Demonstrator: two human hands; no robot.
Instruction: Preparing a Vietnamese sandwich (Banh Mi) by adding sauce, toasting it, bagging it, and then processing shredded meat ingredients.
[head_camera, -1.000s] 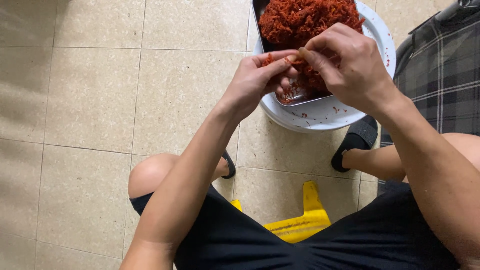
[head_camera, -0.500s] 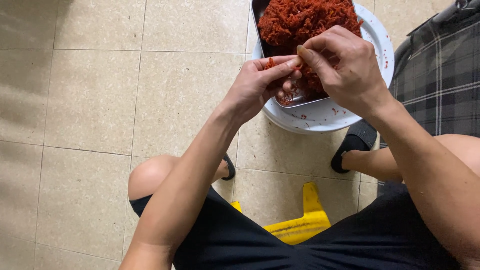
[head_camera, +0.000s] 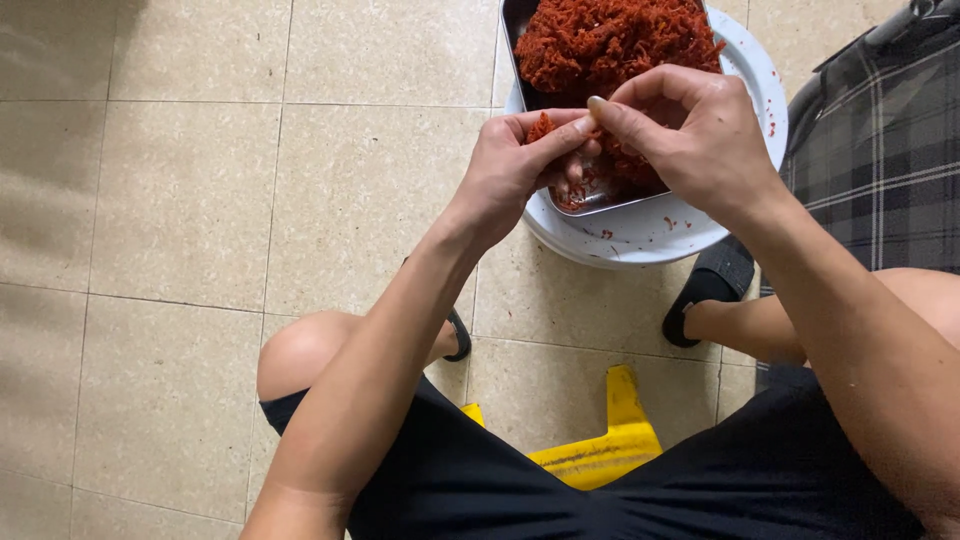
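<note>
- Head view, hands: left hand and right hand meet over the near end of the metal tray, fingertips together, pinching a small red piece between them. Neither hand spread; both curled in a fine grip.
- Head view, material: heap of red shredded stuff fills the far part of the tray, piled high, running past the top edge of frame. Pinched piece sits just beside the heap's near edge, above the tray.
- Head view, support: tray rests on a white round basin, basin on the tiled floor. Red flecks scattered on the basin rim.
- Progress, judged: one piece in work, large heap untouched-looking; near tray end shows bare metal, so some share probably cleared. Sorted from unsorted: cannot tell. Bulk looks left.
- Surroundings: yellow stool under the seated person; plaid-clad second person at right edge, no hands in view.
</note>
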